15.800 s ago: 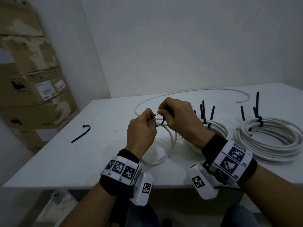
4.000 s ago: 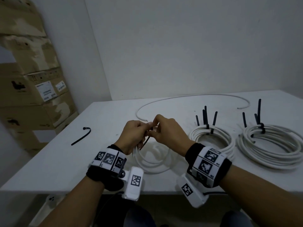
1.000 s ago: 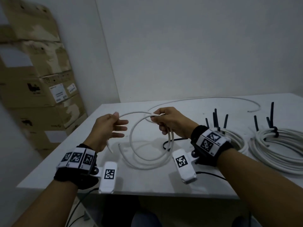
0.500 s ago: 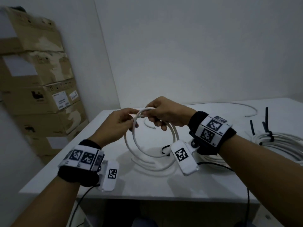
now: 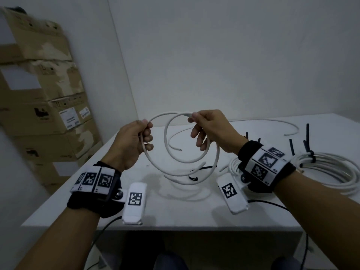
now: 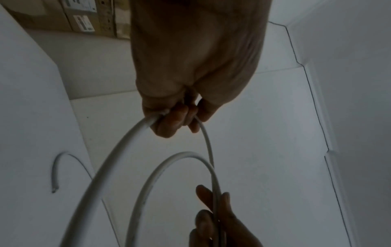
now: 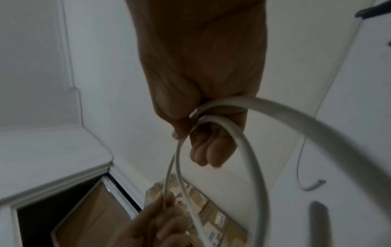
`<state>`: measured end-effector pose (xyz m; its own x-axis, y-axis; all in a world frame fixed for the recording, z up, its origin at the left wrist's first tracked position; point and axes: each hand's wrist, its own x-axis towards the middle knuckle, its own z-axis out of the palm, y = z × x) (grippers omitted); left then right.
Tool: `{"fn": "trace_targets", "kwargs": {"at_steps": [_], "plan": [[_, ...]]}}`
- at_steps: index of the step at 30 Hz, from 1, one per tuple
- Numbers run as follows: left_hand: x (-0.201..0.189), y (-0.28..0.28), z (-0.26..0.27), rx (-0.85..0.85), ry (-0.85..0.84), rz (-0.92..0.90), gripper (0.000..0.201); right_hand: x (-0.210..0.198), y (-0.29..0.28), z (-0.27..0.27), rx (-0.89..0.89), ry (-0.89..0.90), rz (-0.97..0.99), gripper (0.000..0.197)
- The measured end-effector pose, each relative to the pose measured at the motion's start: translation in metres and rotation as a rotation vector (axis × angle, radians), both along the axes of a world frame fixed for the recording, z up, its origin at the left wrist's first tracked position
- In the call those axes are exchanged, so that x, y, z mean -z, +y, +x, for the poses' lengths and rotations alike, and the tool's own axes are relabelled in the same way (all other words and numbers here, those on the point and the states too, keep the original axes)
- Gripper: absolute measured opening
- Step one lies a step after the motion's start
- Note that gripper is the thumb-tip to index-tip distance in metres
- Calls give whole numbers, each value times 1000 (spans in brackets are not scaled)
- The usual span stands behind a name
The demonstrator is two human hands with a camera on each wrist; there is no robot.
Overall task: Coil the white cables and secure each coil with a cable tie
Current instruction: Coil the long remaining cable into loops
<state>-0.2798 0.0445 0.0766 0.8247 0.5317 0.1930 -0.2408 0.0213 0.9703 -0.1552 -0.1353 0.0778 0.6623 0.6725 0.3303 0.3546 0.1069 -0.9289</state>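
A white cable (image 5: 165, 139) hangs in two or three loose loops above the table, held up by both hands. My left hand (image 5: 144, 137) grips the left side of the outer loop, fingers curled round it. At the top right of the loops, my right hand (image 5: 196, 123) pinches the strands between thumb and fingers. A black cable tie (image 5: 202, 168) lies on the table behind the hanging loops. The left wrist view has my left hand (image 6: 180, 120) closed on the cable (image 6: 118, 158). The right wrist view has my right hand (image 7: 198, 133) holding two strands (image 7: 249, 158).
Two tied white coils with black tie tails lie to the right, one (image 5: 331, 172) in full view, the other (image 5: 233, 166) partly behind my right wrist. A loose white cable (image 5: 272, 120) arcs across the back of the white table (image 5: 175, 209). Cardboard boxes (image 5: 48, 114) stack at the left.
Both hands have lifted the cable higher. My left hand has slid left along the loop, away from the right hand, so the loops hang wider.
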Motion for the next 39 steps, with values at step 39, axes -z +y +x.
{"fn": "trace_targets", "kwargs": {"at_steps": [39], "plan": [[-4,-19,11,-212,-261,-460,35,44,-2,-10,91,-56,-67,11]]}}
